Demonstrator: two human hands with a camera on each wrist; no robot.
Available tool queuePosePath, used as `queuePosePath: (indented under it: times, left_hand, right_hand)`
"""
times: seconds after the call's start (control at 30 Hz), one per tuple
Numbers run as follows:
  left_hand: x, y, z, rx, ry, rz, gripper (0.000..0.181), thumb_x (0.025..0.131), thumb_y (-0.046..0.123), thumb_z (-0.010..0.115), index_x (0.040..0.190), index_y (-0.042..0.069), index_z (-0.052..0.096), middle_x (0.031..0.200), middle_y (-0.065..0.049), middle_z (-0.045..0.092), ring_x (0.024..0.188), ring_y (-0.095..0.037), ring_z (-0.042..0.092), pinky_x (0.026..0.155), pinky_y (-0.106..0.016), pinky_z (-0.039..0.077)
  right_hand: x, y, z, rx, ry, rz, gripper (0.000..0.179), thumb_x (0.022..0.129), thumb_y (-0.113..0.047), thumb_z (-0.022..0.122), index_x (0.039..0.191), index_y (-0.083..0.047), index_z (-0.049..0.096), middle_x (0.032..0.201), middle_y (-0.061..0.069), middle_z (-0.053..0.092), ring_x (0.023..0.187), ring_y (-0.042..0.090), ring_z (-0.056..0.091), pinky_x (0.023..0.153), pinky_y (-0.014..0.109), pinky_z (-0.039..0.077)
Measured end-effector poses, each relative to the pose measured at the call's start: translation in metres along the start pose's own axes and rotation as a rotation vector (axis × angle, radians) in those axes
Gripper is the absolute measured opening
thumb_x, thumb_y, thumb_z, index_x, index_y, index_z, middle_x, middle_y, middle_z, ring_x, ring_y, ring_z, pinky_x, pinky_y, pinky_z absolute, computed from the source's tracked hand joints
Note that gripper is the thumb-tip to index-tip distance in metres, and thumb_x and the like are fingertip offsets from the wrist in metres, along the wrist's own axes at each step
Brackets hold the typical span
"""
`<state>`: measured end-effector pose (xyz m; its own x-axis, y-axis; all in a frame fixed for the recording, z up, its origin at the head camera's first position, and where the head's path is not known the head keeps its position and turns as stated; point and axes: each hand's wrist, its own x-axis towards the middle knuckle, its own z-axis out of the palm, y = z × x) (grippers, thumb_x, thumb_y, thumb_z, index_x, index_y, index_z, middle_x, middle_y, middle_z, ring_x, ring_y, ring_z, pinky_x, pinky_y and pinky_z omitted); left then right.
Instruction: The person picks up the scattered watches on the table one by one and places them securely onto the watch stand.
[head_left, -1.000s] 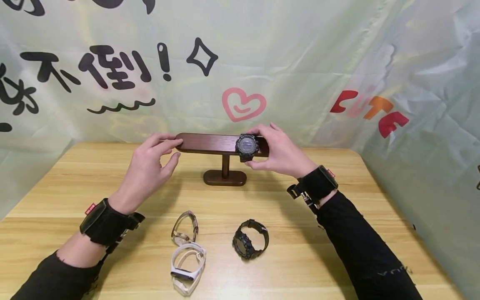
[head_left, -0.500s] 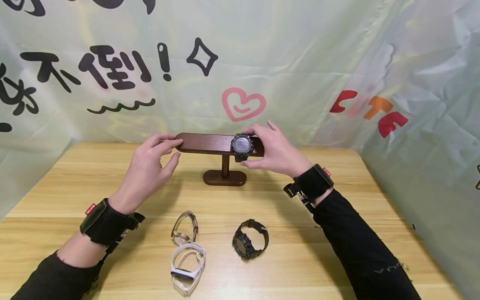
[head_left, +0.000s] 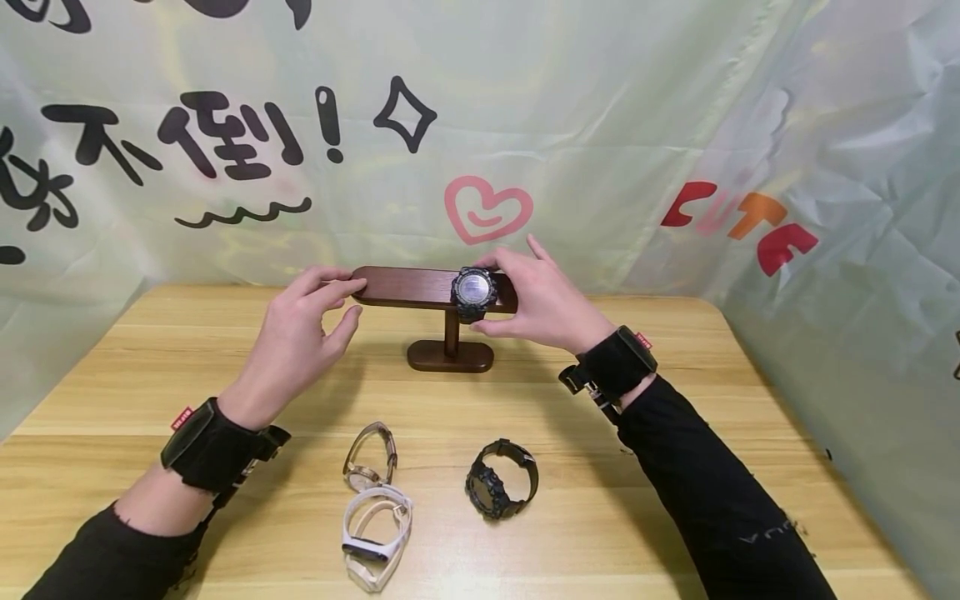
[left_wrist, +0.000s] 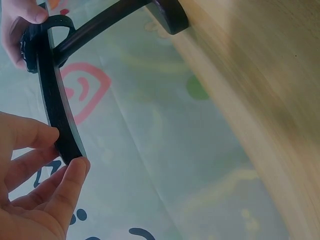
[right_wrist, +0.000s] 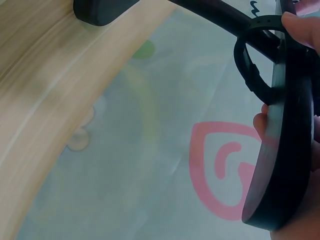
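A dark wooden T-shaped watch stand (head_left: pixel 405 287) stands at the back of the table. My left hand (head_left: pixel 300 333) holds the left end of its crossbar between its fingertips, as the left wrist view shows. A black digital watch (head_left: pixel 474 288) sits round the crossbar, right of the post, its face towards me. My right hand (head_left: pixel 536 300) grips this watch, thumb at the lower edge and fingers at the upper. In the right wrist view the watch's strap (right_wrist: pixel 245 60) loops loosely below the bar. The crossbar's right end is hidden behind my right hand in the head view.
Nearer me on the wooden table (head_left: pixel 622 517) lie a second black watch (head_left: pixel 487 492), a slim gold-toned watch (head_left: pixel 363 477) and a white band with a dark display (head_left: pixel 375 533), with another pale strap against it. A printed cloth (head_left: pixel 600 125) hangs behind the table.
My right hand has slid the black digital watch leftwards along the crossbar, towards the post. My left hand and the stand have stayed in place.
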<state>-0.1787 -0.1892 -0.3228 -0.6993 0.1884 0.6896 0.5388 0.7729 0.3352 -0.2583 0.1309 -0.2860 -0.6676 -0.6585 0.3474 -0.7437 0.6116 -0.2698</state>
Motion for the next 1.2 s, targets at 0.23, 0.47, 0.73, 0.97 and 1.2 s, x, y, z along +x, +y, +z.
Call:
queuePosePath:
  times: [0.23, 0.47, 0.73, 0.97, 1.2]
  left_hand:
    - [0.000, 0.001, 0.000, 0.003, 0.000, -0.001, 0.033, 0.096, -0.001, 0.073, 0.129, -0.001, 0.075, 0.129, -0.021, 0.069, 0.100, -0.036, 0.075, 0.079, -0.047, 0.063]
    - [0.000, 0.000, 0.001, 0.006, -0.001, 0.003, 0.033, 0.095, 0.000, 0.074, 0.129, -0.001, 0.076, 0.129, -0.021, 0.069, 0.099, -0.036, 0.076, 0.078, -0.047, 0.063]
    - [0.000, 0.000, 0.001, 0.009, -0.001, 0.010, 0.033, 0.095, 0.001, 0.075, 0.128, -0.001, 0.076, 0.128, -0.021, 0.069, 0.098, -0.036, 0.076, 0.077, -0.046, 0.062]
    - [0.001, 0.000, 0.000, 0.008, -0.010, 0.009, 0.034, 0.095, 0.001, 0.075, 0.129, -0.001, 0.075, 0.129, -0.021, 0.069, 0.097, -0.036, 0.075, 0.076, -0.045, 0.061]
    - [0.000, 0.000, -0.001, 0.024, -0.020, 0.006, 0.034, 0.095, 0.001, 0.075, 0.130, 0.000, 0.075, 0.130, -0.020, 0.069, 0.097, -0.034, 0.071, 0.073, -0.043, 0.058]
  right_hand:
    - [0.001, -0.001, 0.000, -0.008, -0.006, -0.004, 0.072, 0.083, -0.041, 0.093, 0.138, -0.012, 0.057, 0.137, 0.006, 0.072, 0.134, 0.022, 0.065, 0.137, 0.062, 0.008]
    - [0.000, -0.002, 0.000, -0.030, -0.011, 0.004, 0.074, 0.083, -0.042, 0.093, 0.140, -0.011, 0.056, 0.136, 0.007, 0.072, 0.134, 0.023, 0.065, 0.137, 0.063, 0.009]
    - [-0.001, -0.004, 0.000, -0.054, -0.024, 0.027, 0.078, 0.084, -0.044, 0.092, 0.145, -0.010, 0.055, 0.144, 0.009, 0.068, 0.141, 0.028, 0.061, 0.137, 0.063, 0.008]
    - [-0.005, -0.004, 0.001, -0.065, -0.002, 0.012, 0.079, 0.087, -0.045, 0.090, 0.148, -0.009, 0.055, 0.148, 0.012, 0.065, 0.144, 0.031, 0.057, 0.135, 0.067, 0.012]
    - [-0.011, -0.007, 0.000, -0.063, 0.018, -0.003, 0.087, 0.089, -0.046, 0.088, 0.158, -0.009, 0.049, 0.155, 0.014, 0.058, 0.148, 0.032, 0.051, 0.136, 0.065, 0.011]
